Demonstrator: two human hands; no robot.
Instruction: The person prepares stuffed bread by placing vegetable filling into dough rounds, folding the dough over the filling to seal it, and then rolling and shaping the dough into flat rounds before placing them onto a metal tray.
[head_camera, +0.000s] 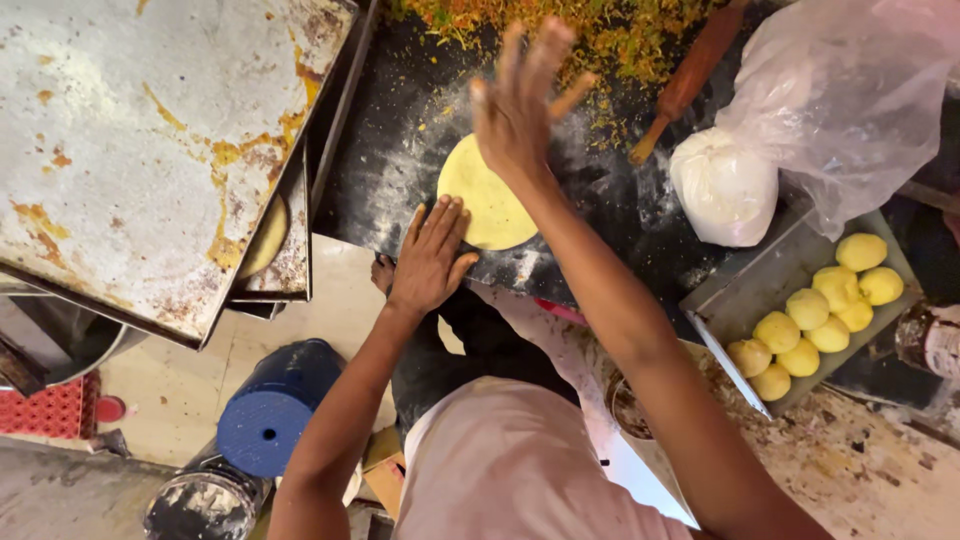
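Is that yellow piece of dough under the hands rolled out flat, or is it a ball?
Flat. The yellow dough disc lies spread thin and round on the floured black counter, unlike the plump dough balls in the metal tray.

Your dark slab (400, 150) carries the dough disc (485, 205), rolling pin (690, 75), flour bag (722, 188), tray (740, 295) and chopped filling (620, 30).

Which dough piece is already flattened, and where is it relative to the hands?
The flat yellow dough disc on the floured black worktop, under the raised right hand and touching the left hand. The dough balls in the tray remain round.
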